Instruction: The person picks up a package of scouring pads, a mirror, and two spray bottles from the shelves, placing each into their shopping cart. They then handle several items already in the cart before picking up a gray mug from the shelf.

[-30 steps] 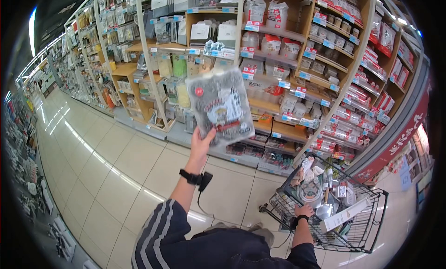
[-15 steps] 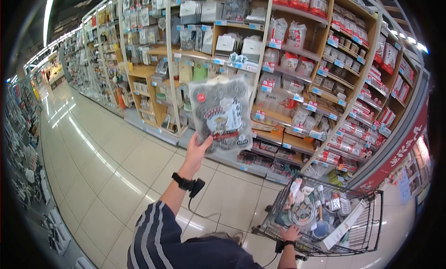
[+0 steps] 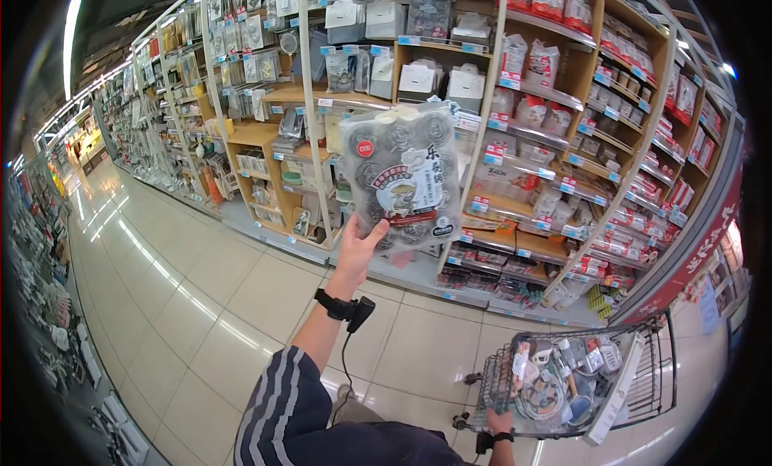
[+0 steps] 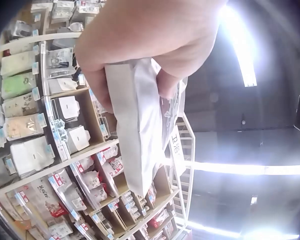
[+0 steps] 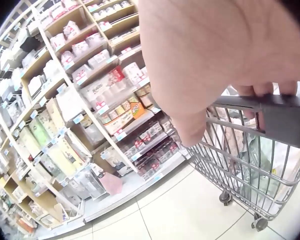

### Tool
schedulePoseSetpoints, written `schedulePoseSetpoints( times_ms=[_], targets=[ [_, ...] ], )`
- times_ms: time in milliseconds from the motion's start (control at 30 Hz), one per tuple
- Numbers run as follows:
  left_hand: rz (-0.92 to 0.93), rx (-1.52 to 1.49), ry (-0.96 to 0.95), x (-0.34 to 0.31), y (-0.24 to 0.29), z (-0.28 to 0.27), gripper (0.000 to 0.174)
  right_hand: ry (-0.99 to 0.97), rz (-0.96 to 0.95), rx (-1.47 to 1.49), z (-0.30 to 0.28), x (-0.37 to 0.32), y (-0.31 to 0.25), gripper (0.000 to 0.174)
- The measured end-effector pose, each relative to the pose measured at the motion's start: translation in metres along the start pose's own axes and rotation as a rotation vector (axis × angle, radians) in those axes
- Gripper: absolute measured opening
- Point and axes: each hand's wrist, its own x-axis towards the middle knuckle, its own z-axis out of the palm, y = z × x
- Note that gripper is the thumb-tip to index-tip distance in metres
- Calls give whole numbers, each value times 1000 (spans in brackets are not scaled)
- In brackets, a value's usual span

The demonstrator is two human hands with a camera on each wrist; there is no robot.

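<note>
Raised in front of the shelves, my left hand grips the lower left edge of a flat plastic pack of steel scouring balls. Its printed front, with dark coiled balls showing through, faces the head camera. In the left wrist view the pack appears edge-on, pinched between thumb and fingers. Low at the right, my right hand is on the shopping cart. The right wrist view has its fingers curled over the dark cart handle, the thumb hanging on the near side.
Inside the cart lie several packaged goods, among them a long white box. Tall shelves of packaged goods run along the far side of the aisle. Tiled floor stretches away to the left. More goods line the left edge.
The left hand keeps hold of the pack, which stands slightly farther right in view and shows its print more clearly. The right hand and cart sit lower in the head view.
</note>
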Motion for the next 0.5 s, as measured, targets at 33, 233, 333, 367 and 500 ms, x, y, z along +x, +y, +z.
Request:
schedulePoseSetpoints(
  times_ms=[33, 233, 333, 367, 500],
  targets=[
    [-2, -15, -11, 10, 3, -11, 44, 8, 47, 22, 1, -8, -5, 78],
    [-53, -51, -86, 71, 35, -82, 42, -33, 437, -149, 34, -14, -12, 67],
    [-80, -49, -100, 100, 43, -111, 42, 32, 489, -193, 42, -41, -42, 64],
    [-83, -54, -95, 110, 43, -119, 42, 49, 505, -198, 46, -46, -50, 63],
    [-93, -78, -82, 149, 38, -136, 42, 88, 540, -216, 59, -54, -87, 60]
  ],
)
